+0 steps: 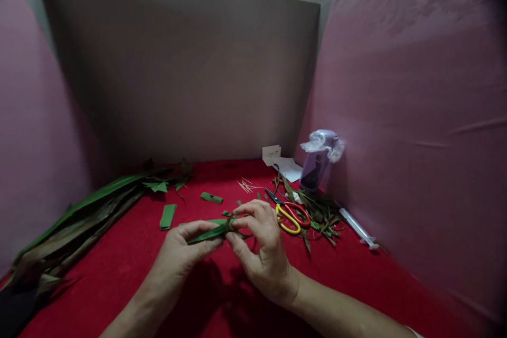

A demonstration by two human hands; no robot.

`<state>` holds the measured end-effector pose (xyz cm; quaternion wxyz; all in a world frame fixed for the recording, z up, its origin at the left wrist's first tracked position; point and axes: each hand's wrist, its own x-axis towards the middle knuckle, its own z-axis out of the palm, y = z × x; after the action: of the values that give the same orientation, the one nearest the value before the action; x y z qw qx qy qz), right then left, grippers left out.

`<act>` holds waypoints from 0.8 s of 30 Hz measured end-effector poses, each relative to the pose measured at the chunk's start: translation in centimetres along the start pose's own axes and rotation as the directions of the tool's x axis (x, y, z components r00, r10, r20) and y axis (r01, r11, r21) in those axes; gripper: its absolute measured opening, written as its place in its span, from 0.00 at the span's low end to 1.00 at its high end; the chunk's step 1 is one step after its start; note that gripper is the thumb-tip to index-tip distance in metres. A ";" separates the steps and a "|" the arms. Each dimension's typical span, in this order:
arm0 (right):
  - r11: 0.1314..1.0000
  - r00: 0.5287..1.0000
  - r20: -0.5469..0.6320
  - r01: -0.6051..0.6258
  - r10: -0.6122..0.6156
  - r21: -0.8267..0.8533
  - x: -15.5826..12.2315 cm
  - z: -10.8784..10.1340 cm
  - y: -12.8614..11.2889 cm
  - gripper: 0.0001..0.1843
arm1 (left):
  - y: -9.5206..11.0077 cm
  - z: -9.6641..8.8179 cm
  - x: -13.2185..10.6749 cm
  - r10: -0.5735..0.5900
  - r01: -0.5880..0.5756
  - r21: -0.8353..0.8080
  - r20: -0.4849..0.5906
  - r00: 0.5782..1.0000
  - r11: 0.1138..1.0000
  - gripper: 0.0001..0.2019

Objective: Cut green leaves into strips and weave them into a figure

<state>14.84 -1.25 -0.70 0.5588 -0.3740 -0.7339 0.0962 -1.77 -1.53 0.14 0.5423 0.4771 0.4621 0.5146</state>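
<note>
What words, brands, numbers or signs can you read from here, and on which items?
None is legible.
White card: small dark marks, too small to read.
Purple container: dark patch, no readable lettering.
Syringe: any scale is too blurred to read.

The one camera is worn on the head and looks forward and down. The left hand and right hand are close to it, low in the middle of the frame. The red table spreads along the bottom; the gray back wall is farther off, up top.
</note>
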 end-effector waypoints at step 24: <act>0.970 0.970 0.041 0.236 -0.239 0.052 -0.4 -0.2 -0.2 0.10 | 1.3 -0.2 -1.2 0.500 -0.573 0.365 0.280 0.819 0.734 0.07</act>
<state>15.03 -1.73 -0.86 0.5573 -0.2680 -0.7840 0.0545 -2.17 -2.75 1.42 0.2861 0.7386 0.3605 0.4925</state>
